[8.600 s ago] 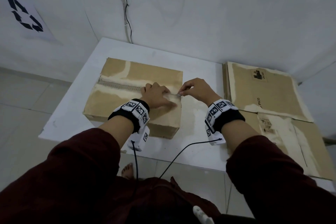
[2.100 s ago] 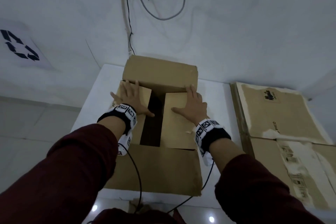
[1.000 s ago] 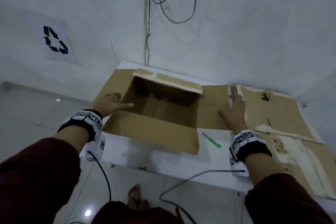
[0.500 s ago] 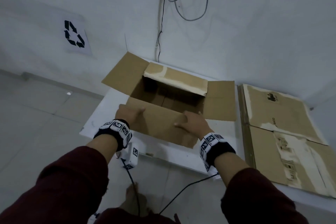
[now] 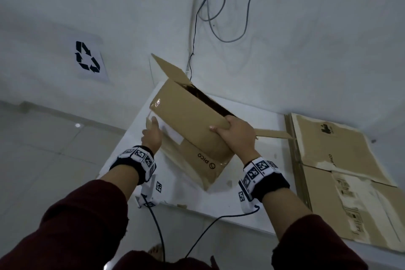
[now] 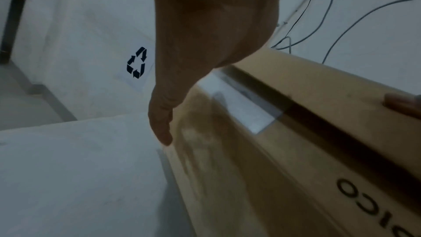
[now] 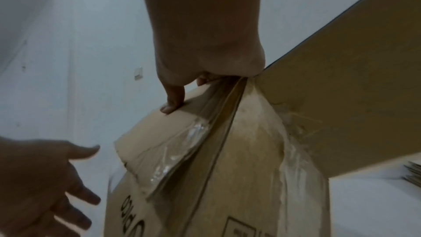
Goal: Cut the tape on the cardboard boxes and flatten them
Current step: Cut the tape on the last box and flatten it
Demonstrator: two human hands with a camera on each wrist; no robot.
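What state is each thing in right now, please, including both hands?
Cardboard box: flaps open, tipped up on one edge on the table.
Right hand: grips the box's upper edge.
Left hand: open, fingers spread, at the box's left end; contact unclear.
Flattened boxes: lying flat at the right.

**Box tipped up on the table, flat cardboard to its right**

The cardboard box stands tilted on the table, one corner down, open end toward the wall behind. The right hand grips its upper right edge; the left hand is at its left side. Flattened boxes lie right of it
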